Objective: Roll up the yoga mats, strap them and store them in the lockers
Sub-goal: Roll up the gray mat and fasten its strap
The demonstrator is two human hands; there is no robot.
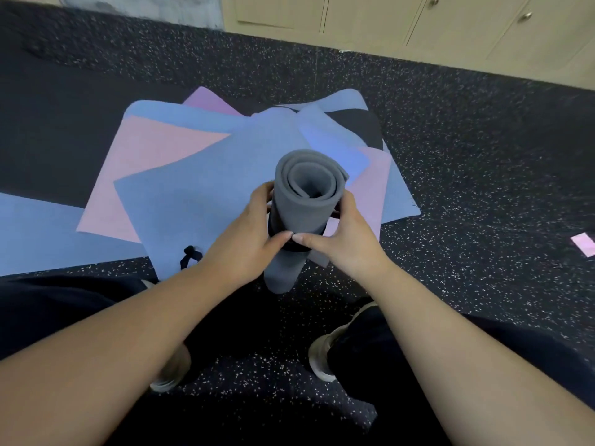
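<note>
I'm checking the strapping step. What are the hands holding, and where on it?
Both hands, left hand and right hand, grip the rolled grey yoga mat, standing upright, around its middle, thumbs meeting on the black strap.

Grey rolled mat (306, 201) stands upright, black strap (297, 246) around its middle.

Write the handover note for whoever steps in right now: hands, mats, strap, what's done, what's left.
Left hand: grips the rolled grey mat and the black strap around it.
Right hand: same grip from the other side; thumbs meet at the strap.
Grey mat: rolled, stood on end on the floor. I cannot tell whether the strap is fastened.
Second strap: lies loose on the flat blue mat.
Left: finish the strapping, carry the roll to the lockers, then roll the flat blue and pink mats in the pile.
</note>
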